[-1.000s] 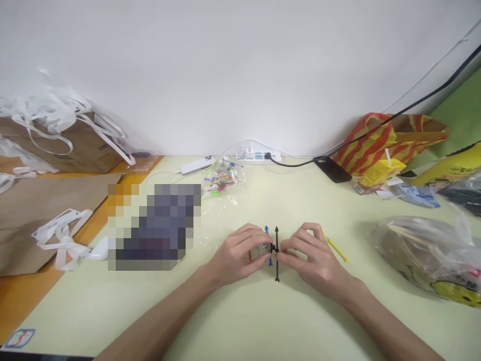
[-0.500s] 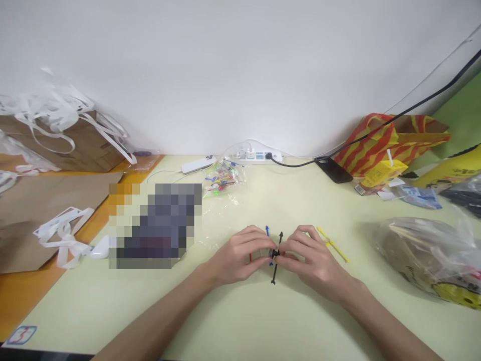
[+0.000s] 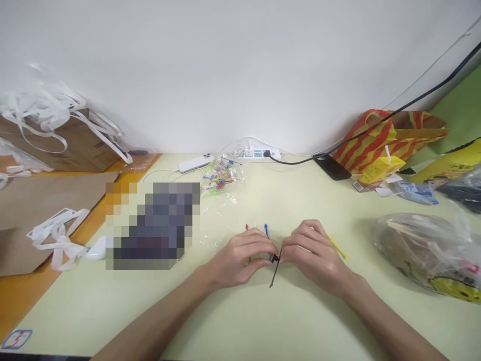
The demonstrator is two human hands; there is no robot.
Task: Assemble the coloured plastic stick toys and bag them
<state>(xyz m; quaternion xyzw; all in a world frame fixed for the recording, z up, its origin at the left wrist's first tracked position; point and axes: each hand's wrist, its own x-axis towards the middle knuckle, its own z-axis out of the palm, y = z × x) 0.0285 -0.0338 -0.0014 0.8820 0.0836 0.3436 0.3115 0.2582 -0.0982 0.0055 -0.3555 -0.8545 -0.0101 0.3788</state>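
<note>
My left hand [image 3: 246, 255] is closed, thumb and fingers pinching a small grey-and-black piece [image 3: 271, 257] that is mostly hidden. Around these fingers a red arrow-tipped rod [image 3: 247, 228] and a blue arrow-tipped rod [image 3: 266, 230] stick out; I cannot tell if they join the piece. My right hand [image 3: 311, 253] is closed on a thin black rod [image 3: 275, 275], which slants down toward me, its middle against the small piece. Part of the black rod lies behind the right fingers. Just past that hand, a yellow rod [image 3: 339, 248] lies on the table, partly covered.
Behind the hands lies a clear plastic bag of colourful pieces [image 3: 221, 178], near a white power strip [image 3: 255, 154]. A blurred-out dark object [image 3: 156, 225] is on the left. On the right are a plastic-wrapped package [image 3: 424, 250], a yellow drink carton [image 3: 379, 173] and a dark phone [image 3: 332, 167].
The black rod has turned and its upper end has gone behind my right fingers. My right hand has shifted slightly, covering more of the yellow rod. The red rod's tip now shows above my left hand.
</note>
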